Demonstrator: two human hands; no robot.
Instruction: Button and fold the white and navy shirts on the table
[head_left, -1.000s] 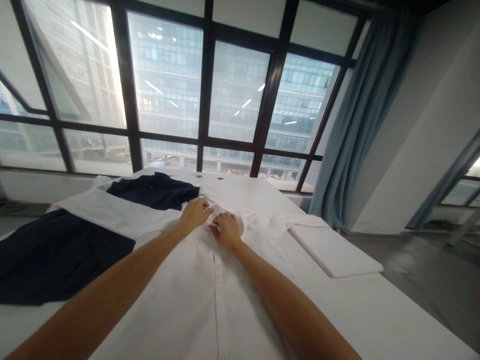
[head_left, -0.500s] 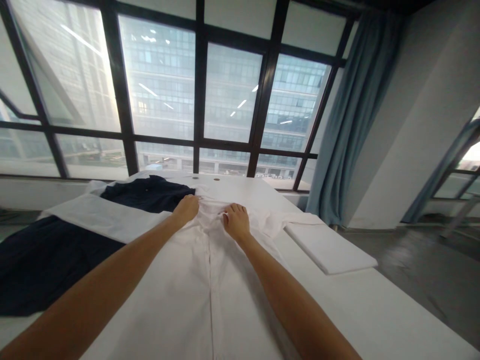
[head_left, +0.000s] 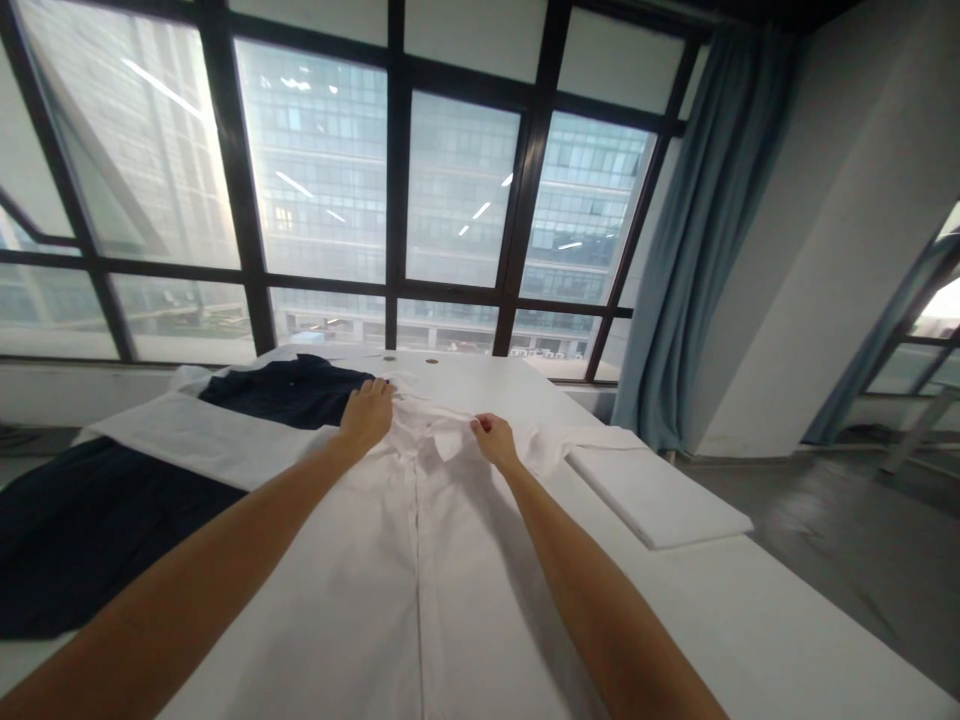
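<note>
A white shirt [head_left: 360,600] lies front up, its button placket running down the middle and its collar [head_left: 448,443] at the far end. At the shoulder left of the collar is my left hand [head_left: 367,412], fingers curled over the fabric; the thumb is hidden. On the other side of the collar, my right hand [head_left: 495,440] pinches the shirt's shoulder between thumb and fingers. One white sleeve stretches left across a dark navy garment [head_left: 112,530]; the other reaches right toward a flat white folded piece [head_left: 660,500].
The white table [head_left: 720,610] has its right edge running diagonally toward the grey floor [head_left: 847,540]. Dark-framed windows [head_left: 465,190] stand beyond the far end. A blue curtain [head_left: 690,260] hangs beside a pale pillar [head_left: 795,270] at the right.
My right hand has moved slightly right, off the collar to the shoulder, and turned into a pinch. My left hand has shifted slightly left, its fingers now over the cloth. The collar is more exposed.
</note>
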